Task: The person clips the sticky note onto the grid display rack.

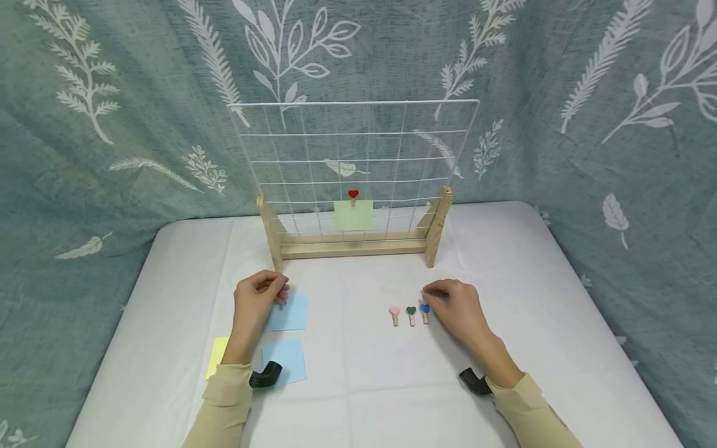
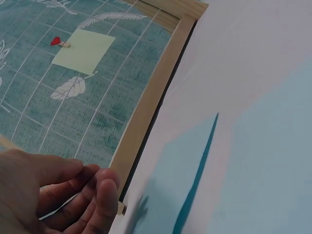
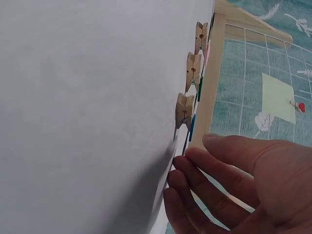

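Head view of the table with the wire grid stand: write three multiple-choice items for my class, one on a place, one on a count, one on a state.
1. Where is the green note?
A. Clipped to the wire grid
B. Flat on the table
C. In a hand

2. How many heart clips lie on the table?
A. One
B. Three
C. Five

3. What is the right hand doing?
A. Lifting the stand
B. Resting in the lap
C. Reaching at the blue clip

Answers: 1 A, a red clip pins it there; 2 B, pink, green, blue; 3 C, its fingertips are at that clip.
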`<state>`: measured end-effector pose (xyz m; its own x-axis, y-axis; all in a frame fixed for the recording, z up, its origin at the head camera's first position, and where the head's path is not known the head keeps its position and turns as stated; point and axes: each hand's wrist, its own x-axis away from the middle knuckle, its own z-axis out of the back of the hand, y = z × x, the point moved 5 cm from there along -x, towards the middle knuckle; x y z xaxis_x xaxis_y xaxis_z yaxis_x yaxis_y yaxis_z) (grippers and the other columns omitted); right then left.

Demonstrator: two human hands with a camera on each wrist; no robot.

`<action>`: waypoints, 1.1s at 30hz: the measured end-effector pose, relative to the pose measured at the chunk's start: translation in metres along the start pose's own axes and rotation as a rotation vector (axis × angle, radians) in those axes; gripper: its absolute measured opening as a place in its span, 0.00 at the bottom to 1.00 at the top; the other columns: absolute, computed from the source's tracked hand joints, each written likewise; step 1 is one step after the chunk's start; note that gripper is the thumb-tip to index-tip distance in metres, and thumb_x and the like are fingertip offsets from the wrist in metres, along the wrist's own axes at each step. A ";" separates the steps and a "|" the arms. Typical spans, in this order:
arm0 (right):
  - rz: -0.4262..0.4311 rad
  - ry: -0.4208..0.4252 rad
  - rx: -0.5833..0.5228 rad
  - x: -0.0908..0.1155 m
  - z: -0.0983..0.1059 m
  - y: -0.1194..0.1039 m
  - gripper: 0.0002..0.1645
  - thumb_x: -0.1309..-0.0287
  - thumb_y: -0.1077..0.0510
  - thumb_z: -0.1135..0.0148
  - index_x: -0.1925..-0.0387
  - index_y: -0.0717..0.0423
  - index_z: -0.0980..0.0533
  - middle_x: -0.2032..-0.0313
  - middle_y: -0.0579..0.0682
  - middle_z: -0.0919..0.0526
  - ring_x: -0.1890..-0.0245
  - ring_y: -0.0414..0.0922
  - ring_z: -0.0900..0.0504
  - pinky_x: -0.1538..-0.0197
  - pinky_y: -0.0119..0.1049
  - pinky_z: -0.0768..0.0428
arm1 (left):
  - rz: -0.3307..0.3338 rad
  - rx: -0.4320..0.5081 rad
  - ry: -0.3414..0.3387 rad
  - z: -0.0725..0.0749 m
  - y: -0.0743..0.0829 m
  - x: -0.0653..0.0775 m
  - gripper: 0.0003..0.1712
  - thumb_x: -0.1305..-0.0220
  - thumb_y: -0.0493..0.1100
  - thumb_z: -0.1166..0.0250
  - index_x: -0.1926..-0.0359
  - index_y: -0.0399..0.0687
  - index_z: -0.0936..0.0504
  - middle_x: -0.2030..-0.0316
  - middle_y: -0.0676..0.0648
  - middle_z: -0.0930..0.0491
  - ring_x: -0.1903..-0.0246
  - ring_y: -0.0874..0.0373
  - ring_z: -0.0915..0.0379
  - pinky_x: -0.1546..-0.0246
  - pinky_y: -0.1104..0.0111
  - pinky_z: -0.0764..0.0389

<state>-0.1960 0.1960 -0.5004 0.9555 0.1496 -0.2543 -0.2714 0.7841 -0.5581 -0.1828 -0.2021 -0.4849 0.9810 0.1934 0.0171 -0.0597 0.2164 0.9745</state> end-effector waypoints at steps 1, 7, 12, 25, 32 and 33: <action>-0.001 -0.005 -0.003 0.001 0.001 0.001 0.07 0.45 0.58 0.28 0.64 0.54 0.13 0.66 0.49 0.11 0.61 0.49 0.13 0.54 0.47 0.19 | -0.002 -0.002 -0.001 0.002 -0.002 0.000 0.09 0.34 0.34 0.36 0.61 0.27 0.17 0.66 0.27 0.17 0.71 0.31 0.19 0.72 0.57 0.14; 0.005 -0.032 -0.018 0.008 0.000 0.005 0.07 0.45 0.56 0.27 0.63 0.51 0.13 0.66 0.46 0.12 0.63 0.44 0.15 0.57 0.43 0.19 | 0.007 -0.001 0.009 0.016 -0.024 -0.005 0.09 0.34 0.34 0.36 0.61 0.27 0.17 0.66 0.27 0.16 0.72 0.33 0.19 0.73 0.58 0.14; 0.004 -0.036 -0.020 0.010 0.003 0.005 0.07 0.45 0.56 0.27 0.63 0.51 0.13 0.66 0.46 0.12 0.63 0.44 0.15 0.57 0.43 0.19 | 0.007 0.000 0.026 0.020 -0.042 -0.008 0.10 0.34 0.38 0.35 0.63 0.31 0.16 0.67 0.29 0.15 0.76 0.41 0.18 0.76 0.63 0.15; 0.020 -0.042 -0.049 0.019 0.003 0.008 0.07 0.46 0.54 0.26 0.64 0.47 0.13 0.66 0.43 0.13 0.63 0.42 0.15 0.57 0.42 0.19 | -0.041 -0.216 0.088 0.032 -0.045 -0.003 0.06 0.40 0.42 0.28 0.65 0.44 0.15 0.72 0.42 0.15 0.79 0.49 0.19 0.80 0.69 0.19; 0.017 -0.073 -0.078 0.019 0.000 0.009 0.08 0.48 0.54 0.25 0.64 0.48 0.14 0.67 0.44 0.13 0.63 0.43 0.16 0.57 0.44 0.21 | -0.059 -0.530 0.017 0.027 -0.042 0.003 0.22 0.51 0.50 0.21 0.56 0.46 0.15 0.65 0.45 0.20 0.70 0.55 0.27 0.66 0.68 0.29; 0.016 -0.080 -0.079 0.019 -0.001 0.010 0.09 0.48 0.54 0.25 0.64 0.49 0.14 0.67 0.44 0.13 0.63 0.44 0.16 0.57 0.44 0.21 | -0.063 -0.554 0.003 0.026 -0.042 0.004 0.24 0.52 0.49 0.20 0.55 0.45 0.16 0.64 0.44 0.21 0.69 0.55 0.28 0.66 0.67 0.30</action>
<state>-0.1807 0.2059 -0.5110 0.9563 0.2116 -0.2019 -0.2920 0.7317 -0.6159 -0.1718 -0.2353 -0.5199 0.9853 0.1661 -0.0386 -0.0899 0.6982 0.7102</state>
